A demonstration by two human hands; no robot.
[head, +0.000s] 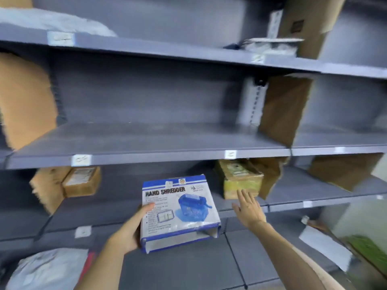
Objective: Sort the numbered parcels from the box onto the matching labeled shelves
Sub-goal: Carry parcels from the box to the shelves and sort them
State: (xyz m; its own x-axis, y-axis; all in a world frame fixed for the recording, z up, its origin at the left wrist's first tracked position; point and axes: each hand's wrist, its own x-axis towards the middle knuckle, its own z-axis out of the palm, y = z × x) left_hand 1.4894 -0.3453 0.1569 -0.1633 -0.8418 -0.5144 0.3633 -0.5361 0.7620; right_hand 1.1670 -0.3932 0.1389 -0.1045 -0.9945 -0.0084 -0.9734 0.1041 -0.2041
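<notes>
A blue and white box printed "HAND SHREDDER" (180,212) is held up in front of the grey shelves. My left hand (129,229) grips its left edge, thumb on the printed face. My right hand (248,208) is to the right of the box, fingers straight, apart from it and holding nothing. White labels (81,160) (230,154) sit on the front edge of the middle shelf (146,158); their numbers are too blurred to read.
Brown cardboard parcels (81,181) and a yellow-taped parcel (240,181) lie on the lower shelf. Cardboard dividers (280,109) split the bays. Grey poly bags sit at upper left (52,19) and lower left (46,268). A green item (368,252) is at lower right.
</notes>
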